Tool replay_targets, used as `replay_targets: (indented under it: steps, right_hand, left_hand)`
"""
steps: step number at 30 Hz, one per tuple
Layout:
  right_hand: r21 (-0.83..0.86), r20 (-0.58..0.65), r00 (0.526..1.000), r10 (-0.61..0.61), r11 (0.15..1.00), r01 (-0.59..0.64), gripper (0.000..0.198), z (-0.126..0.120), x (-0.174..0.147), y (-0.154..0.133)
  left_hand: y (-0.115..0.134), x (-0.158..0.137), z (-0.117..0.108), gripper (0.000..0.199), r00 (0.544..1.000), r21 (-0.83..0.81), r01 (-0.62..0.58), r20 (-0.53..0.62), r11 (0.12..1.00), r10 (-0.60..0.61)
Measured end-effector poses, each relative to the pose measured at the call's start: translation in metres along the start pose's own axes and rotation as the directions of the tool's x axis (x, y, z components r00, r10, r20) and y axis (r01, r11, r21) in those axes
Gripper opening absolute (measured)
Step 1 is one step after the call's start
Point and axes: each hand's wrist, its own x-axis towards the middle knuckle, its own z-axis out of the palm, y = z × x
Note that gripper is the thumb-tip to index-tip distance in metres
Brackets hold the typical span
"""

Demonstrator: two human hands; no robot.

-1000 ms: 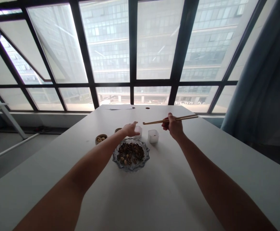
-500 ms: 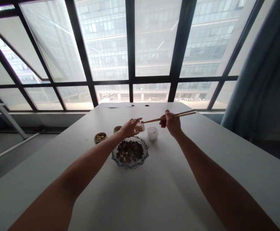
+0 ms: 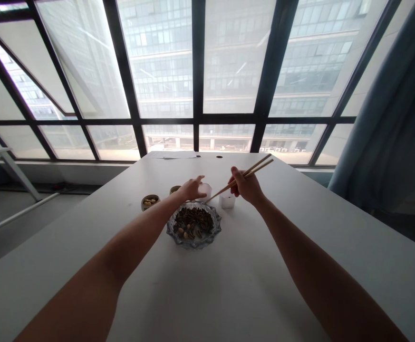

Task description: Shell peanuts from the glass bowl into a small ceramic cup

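My right hand (image 3: pixel 245 184) grips a pair of wooden chopsticks (image 3: pixel 259 164), their tips pointing down left by the far rim of the glass bowl. My left hand (image 3: pixel 194 188) is at a small clear plastic cup (image 3: pixel 206 191), thumb and forefinger spread apart; part of the cup is hidden by the hand. A second clear plastic cup (image 3: pixel 227 202) stands below my right hand. The scalloped glass bowl (image 3: pixel 212 240) holds dark elongated pieces, too small to name surely, and several pale nuts (image 3: pixel 185 234).
To the left of my forearm stands a small round pot (image 3: pixel 150 202) with pale nuts in it. Another round pot (image 3: pixel 175 189) is partly hidden behind my left wrist. Everything rests on a white table (image 3: pixel 207 294) facing large windows; a curtain (image 3: pixel 381 118) hangs at right.
The chopsticks' tips have come down from the cup's rim toward the bowl, and their rear ends have risen. My left hand's cup is no longer tilted toward me; its fingers have spread.
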Motion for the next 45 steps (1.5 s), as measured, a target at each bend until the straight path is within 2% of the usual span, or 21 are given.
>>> replay_targets:
  steps: [2,5,9,12,14,17,20,23,25,27,30,35,40,42,45]
  right_hand:
    - [-0.041,0.163,0.985,0.051,0.998,-0.045,0.062,0.002,-0.004,-0.007]
    - [-0.106,0.358,0.928,0.105,0.992,-0.071,0.061,0.01,-0.011,-0.012]
    - [-0.162,0.502,0.854,0.137,0.985,-0.063,0.06,0.028,-0.021,-0.012]
    - [-0.127,0.547,0.833,0.081,0.992,-0.013,0.055,0.043,-0.028,-0.008]
    - [-0.101,0.54,0.841,-0.005,0.992,0.07,0.051,0.051,-0.031,-0.006]
    - [-0.112,0.464,0.881,-0.092,0.981,0.161,0.049,0.055,-0.034,-0.009]
    - [-0.086,0.419,0.908,-0.019,0.994,0.06,0.055,0.051,-0.035,-0.019]
    - [-0.081,0.52,0.847,0.106,0.994,-0.075,0.06,0.051,-0.038,-0.025]
    - [-0.08,0.569,0.809,0.149,0.989,-0.125,0.057,0.056,-0.041,-0.023]
    - [-0.053,0.543,0.828,0.138,0.99,-0.131,0.054,0.065,-0.044,-0.016]
    - [-0.03,0.427,0.902,0.063,0.998,-0.055,0.054,0.074,-0.045,-0.004]
    - [-0.057,0.239,0.971,-0.011,0.998,0.025,0.064,0.067,-0.041,-0.002]
    - [-0.041,0.087,0.993,-0.08,0.996,0.084,0.067,0.055,-0.035,-0.008]
    - [-0.051,0.071,0.993,-0.099,0.993,0.103,0.067,0.055,-0.035,-0.007]
    - [-0.073,0.109,0.988,-0.107,0.991,0.116,0.065,0.056,-0.036,-0.004]
  left_hand:
    - [-0.002,-0.001,-0.003,0.09,0.999,-0.007,0.036,0.031,0.999,-0.035]
    - [-0.009,-0.011,-0.013,0.091,1.0,-0.03,0.004,0.029,1.0,-0.003]
    - [-0.031,-0.046,-0.028,0.073,0.994,-0.021,-0.051,-0.096,0.998,0.049]
    - [-0.054,-0.083,-0.037,0.06,0.972,0.021,-0.003,-0.236,1.0,0.008]
    - [-0.069,-0.106,-0.04,0.056,0.947,0.051,0.054,-0.318,0.997,-0.035]
    - [-0.086,-0.135,-0.039,0.05,0.902,0.051,0.138,-0.419,0.989,-0.104]
    - [-0.099,-0.151,-0.031,0.046,0.855,0.015,0.164,-0.5,0.986,-0.134]
    - [-0.108,-0.158,-0.019,0.046,0.814,-0.032,0.151,-0.564,0.988,-0.143]
    - [-0.111,-0.159,-0.013,0.047,0.795,-0.064,0.146,-0.586,0.987,-0.155]
    - [-0.111,-0.159,-0.01,0.048,0.794,-0.088,0.146,-0.583,0.985,-0.17]
    - [-0.11,-0.159,-0.008,0.049,0.811,-0.108,0.152,-0.554,0.982,-0.186]
    - [-0.106,-0.16,-0.009,0.052,0.822,-0.139,0.181,-0.522,0.974,-0.227]
    - [-0.103,-0.16,-0.009,0.05,0.827,-0.171,0.197,-0.499,0.965,-0.257]
    - [-0.102,-0.161,-0.009,0.05,0.829,-0.182,0.2,-0.493,0.963,-0.266]
    - [-0.101,-0.161,-0.01,0.051,0.832,-0.198,0.204,-0.481,0.959,-0.277]
